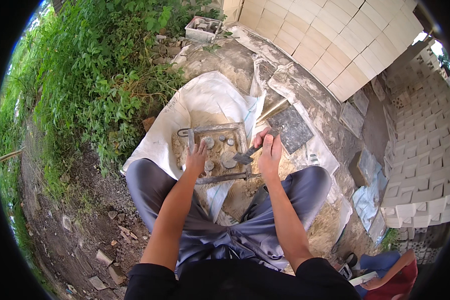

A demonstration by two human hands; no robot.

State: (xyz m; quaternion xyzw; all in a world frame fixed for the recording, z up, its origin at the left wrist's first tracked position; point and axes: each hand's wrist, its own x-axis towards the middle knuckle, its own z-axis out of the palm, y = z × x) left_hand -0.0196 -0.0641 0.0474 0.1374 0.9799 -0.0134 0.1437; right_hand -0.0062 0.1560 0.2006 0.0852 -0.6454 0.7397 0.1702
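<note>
Between my knees a rectangular moulding frame [220,177] lies on a white woven sack [157,137], with sand inside it. Several round grey discs of different sizes rest in the sand, the largest disc [228,159] near the right side. My left hand [196,159] is at the frame's left side, fingers stretched out over the sand and holding nothing. My right hand [269,152] grips a small dark trowel [243,158], its blade pointing left over the frame's right edge, close to the largest disc. Beyond my right hand lies a flat dark square board [292,129].
Pale blocks [330,40] are stacked high at the far right, with more patterned blocks [420,165] along the right. Green plants [100,70] grow on the left. A white crate [203,30] stands at the back. Another person [390,275] sits at the lower right.
</note>
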